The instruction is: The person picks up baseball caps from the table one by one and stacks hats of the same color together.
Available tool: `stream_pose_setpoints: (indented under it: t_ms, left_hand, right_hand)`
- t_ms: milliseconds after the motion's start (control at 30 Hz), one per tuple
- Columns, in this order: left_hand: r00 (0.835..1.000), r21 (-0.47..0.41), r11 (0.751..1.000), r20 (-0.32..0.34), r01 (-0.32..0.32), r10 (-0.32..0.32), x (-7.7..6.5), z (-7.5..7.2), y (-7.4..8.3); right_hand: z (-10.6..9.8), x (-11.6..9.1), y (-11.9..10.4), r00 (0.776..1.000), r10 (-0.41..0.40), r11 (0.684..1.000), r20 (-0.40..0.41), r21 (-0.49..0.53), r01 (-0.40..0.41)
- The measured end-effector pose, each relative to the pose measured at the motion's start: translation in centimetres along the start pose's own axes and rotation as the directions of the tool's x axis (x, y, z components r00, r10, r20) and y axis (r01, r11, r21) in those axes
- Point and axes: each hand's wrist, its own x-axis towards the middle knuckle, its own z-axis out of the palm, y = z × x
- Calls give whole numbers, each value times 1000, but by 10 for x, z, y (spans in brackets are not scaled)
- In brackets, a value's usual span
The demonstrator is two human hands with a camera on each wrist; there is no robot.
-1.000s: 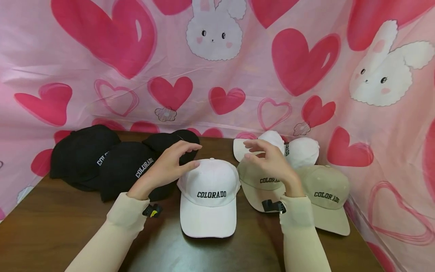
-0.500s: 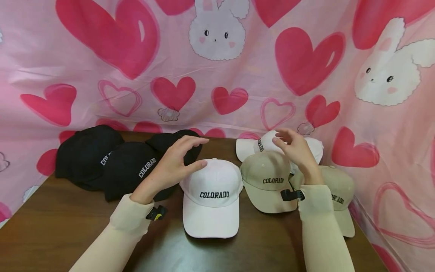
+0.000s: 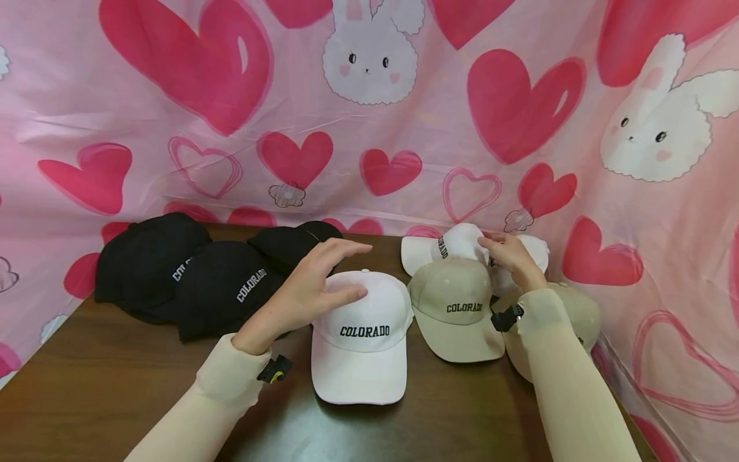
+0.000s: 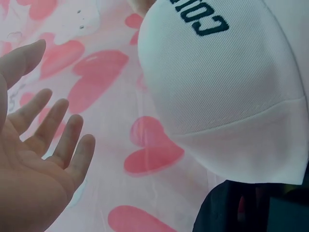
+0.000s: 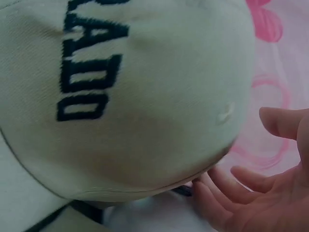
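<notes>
A white baseball cap [image 3: 359, 340] lettered COLORADO sits mid-table, its brim toward me. My left hand [image 3: 314, 289] hovers at its upper left with thumb and fingers spread; the left wrist view shows this hand [image 4: 48, 159] apart from the white cap [image 4: 222, 92]. At the back right, my right hand [image 3: 514, 256] is over the rear white caps [image 3: 462, 242], behind the beige cap [image 3: 458, 308]. In the right wrist view its relaxed fingers [image 5: 241, 186] lie close to the lower edge of a beige cap [image 5: 159, 111]; whether they touch anything, I cannot tell.
Several black caps [image 3: 216, 289] are heaped at the left on the brown table [image 3: 144, 378]. Another beige cap [image 3: 571, 314], partly hidden by my right sleeve, lies at the right. A pink heart-patterned cloth [image 3: 358, 135] hangs along the back and right sides.
My right hand has moved right and back from above the front beige cap to the rear white caps. My left hand has shifted slightly right over the middle white cap.
</notes>
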Motion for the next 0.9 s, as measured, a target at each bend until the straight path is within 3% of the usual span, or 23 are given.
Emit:
stream_pose_setpoints:
  t_ms: [167, 467, 567, 667, 900]
  left_hand:
    - [999, 2, 1000, 35, 25, -25, 0, 5, 2]
    - [999, 3, 1000, 45, -2, 2, -1, 8, 0]
    - [999, 6, 1000, 47, -9, 8, -1, 9, -1]
    - [999, 13, 1000, 46, -5, 4, 0, 9, -3]
    - [998, 10, 999, 47, 39, -40, -2, 9, -5]
  right_hand:
    - [2, 8, 14, 988, 138, 985, 75, 95, -145]
    - [11, 16, 32, 955, 215, 951, 204, 179, -252]
    - [12, 18, 37, 967, 194, 940, 165, 252, -232]
    - [12, 19, 39, 986, 133, 937, 98, 313, -157]
    - [14, 21, 20, 998, -6, 952, -64, 306, 25]
